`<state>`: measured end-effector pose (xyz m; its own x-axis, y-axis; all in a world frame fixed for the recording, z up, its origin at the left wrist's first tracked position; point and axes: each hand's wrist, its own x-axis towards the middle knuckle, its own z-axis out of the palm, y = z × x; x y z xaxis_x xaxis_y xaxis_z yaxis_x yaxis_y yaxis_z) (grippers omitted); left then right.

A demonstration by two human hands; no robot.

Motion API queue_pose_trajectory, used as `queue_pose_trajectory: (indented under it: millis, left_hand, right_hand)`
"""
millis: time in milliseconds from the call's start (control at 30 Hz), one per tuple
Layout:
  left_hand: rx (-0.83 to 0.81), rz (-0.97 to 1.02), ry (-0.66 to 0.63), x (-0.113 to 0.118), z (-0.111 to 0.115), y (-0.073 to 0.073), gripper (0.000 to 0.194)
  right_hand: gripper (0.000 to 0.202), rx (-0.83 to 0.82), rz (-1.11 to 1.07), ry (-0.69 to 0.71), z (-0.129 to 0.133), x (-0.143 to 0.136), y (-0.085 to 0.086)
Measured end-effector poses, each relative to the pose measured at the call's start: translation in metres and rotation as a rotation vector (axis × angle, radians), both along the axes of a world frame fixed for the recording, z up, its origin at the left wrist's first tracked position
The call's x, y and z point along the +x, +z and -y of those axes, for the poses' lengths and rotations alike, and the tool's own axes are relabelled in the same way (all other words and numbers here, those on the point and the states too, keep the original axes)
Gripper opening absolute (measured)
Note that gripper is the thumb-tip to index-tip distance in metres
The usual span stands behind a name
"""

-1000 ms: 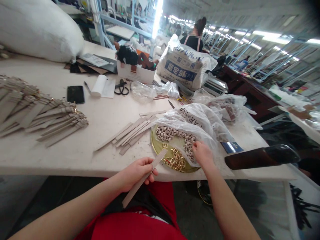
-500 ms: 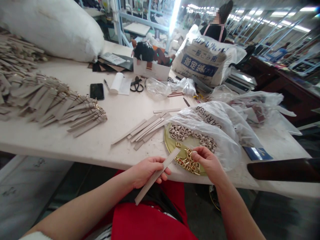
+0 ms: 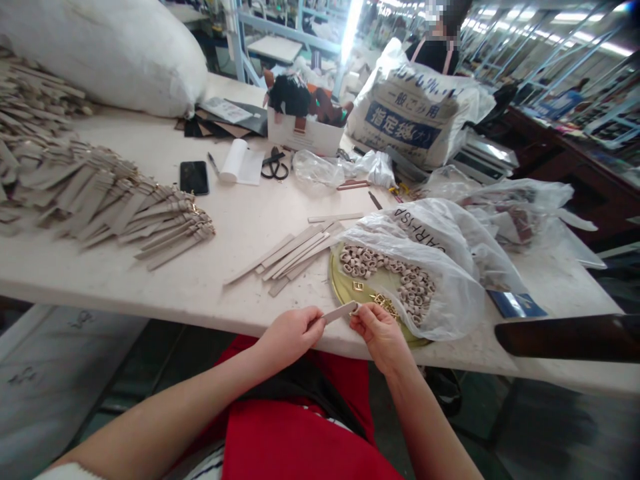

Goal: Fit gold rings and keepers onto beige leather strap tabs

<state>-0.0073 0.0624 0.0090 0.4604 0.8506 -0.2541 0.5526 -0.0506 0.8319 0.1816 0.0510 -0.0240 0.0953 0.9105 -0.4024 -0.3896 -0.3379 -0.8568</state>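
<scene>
Right hand (image 3: pixel 377 330), shifted from the buckles (image 3: pixel 384 303) to the strip (image 3: pixel 340 312), seemingly pinches one at its tip, pairing parts; left hand (image 3: pixel 296 333) grips the strip

Big workshop, like factory — rows of long lights (image 3: pixel 579 17) up high, blue metal poles (image 3: pixel 240 40) all over. Long work table (image 3: pixel 260 220) holds lots of flat strips (image 3: pixel 294 256), lots of little loops (image 3: pixel 358 261), lots of shiny gold buckles (image 3: pixel 384 305). Scissors (image 3: pixel 275 161) there too, and fat white sack (image 3: pixel 110 53). Farther back — more tables (image 3: pixel 274 48), another person (image 3: pixel 433 57) in dark top.
</scene>
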Motion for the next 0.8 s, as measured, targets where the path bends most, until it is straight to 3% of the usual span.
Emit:
queue_pose_trajectory:
  millis: [100,300,467,800]
  left_hand:
    - [0.017,-0.076,-0.09,-0.001,-0.002,-0.001,0.028]
    - [0.139,-0.208,-0.228,-0.004,-0.007,-0.003,0.034]
    - [0.23,-0.276,-0.276,-0.009,-0.004,0.003,0.035]
    - [0.104,-0.186,-0.288,-0.007,-0.007,-0.003,0.034]
  right_hand:
    - [0.026,0.047,0.079,-0.018,0.004,-0.003,-0.001]
    - [0.024,0.125,0.309,0.12,0.016,-0.009,0.003]
    - [0.022,0.138,0.39,0.094,0.019,-0.015,0.003]
    - [0.027,0.116,0.473,0.159,0.025,-0.009,-0.002]
